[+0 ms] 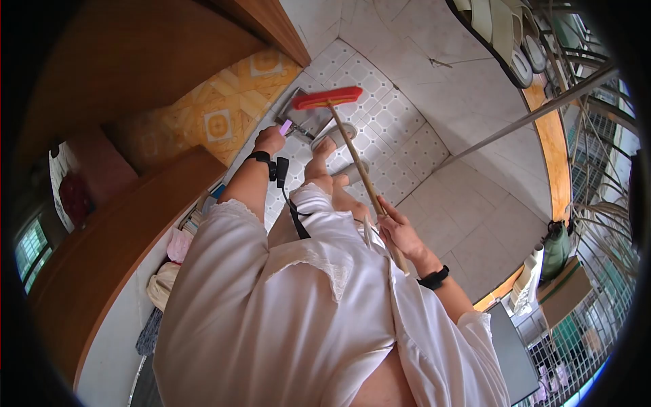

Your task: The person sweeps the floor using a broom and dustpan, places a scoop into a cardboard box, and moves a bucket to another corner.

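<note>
My right hand is wrapped round the wooden stick of a broom, near its upper end. The stick runs down and away to a red broom head, raised close over a grey metal dustpan and overlapping it in this view. My left hand is closed on the dustpan's handle, whose light purple end sticks out past the fingers. Both wrists wear black bands, and a black device with a cable hangs by the left one.
White patterned floor tiles lie around my feet. Yellow tiles begin beyond a sill at the left, beside a brown wooden door. A pale tiled wall and a slanting metal pole stand at the right.
</note>
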`<state>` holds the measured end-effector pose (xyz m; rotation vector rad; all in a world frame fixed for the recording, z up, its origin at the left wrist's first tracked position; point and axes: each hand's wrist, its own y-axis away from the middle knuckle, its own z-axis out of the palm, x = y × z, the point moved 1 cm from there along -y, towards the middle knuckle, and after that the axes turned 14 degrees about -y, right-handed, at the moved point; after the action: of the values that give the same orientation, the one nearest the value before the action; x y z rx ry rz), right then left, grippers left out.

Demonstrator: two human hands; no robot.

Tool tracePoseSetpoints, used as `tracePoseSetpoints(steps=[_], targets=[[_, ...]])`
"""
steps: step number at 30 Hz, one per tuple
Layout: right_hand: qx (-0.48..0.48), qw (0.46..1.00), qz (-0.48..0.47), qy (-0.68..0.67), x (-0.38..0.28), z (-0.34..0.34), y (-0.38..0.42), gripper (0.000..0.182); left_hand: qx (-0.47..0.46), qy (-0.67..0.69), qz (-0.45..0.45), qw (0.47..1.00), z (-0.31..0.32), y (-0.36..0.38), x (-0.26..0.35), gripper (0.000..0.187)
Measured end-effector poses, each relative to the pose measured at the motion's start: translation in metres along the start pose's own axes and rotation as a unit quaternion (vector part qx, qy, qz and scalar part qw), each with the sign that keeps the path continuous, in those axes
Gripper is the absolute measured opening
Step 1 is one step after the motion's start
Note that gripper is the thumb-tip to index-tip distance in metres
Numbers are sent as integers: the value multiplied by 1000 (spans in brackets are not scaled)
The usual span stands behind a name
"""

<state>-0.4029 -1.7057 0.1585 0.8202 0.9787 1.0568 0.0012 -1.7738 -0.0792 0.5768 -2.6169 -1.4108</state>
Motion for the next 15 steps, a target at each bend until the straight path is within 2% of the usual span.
tracePoseSetpoints(steps=[1,3,5,10,12,15], targets=[[1,1000,-1,-1,-11,4,13,60,0,0,1,1000,-1,1,1,33],[8,998,58,6,-42,10,49,58,4,8,-2,1000,-3,0,4,32],[5,999,41,28,-48,5,73,56,5,2,7,1000,-4,-4,4,32],[81,996,-13,14,-30,-19,109,58,21,-25,36,999,-14,7,7,29],[110,993,-34,-2,-25,-30,112,59,49,-51,58,996,-20,10,14,26],[155,985,-54,-50,-13,-35,95,57,43,-84,74,993,-29,9,30,25]])
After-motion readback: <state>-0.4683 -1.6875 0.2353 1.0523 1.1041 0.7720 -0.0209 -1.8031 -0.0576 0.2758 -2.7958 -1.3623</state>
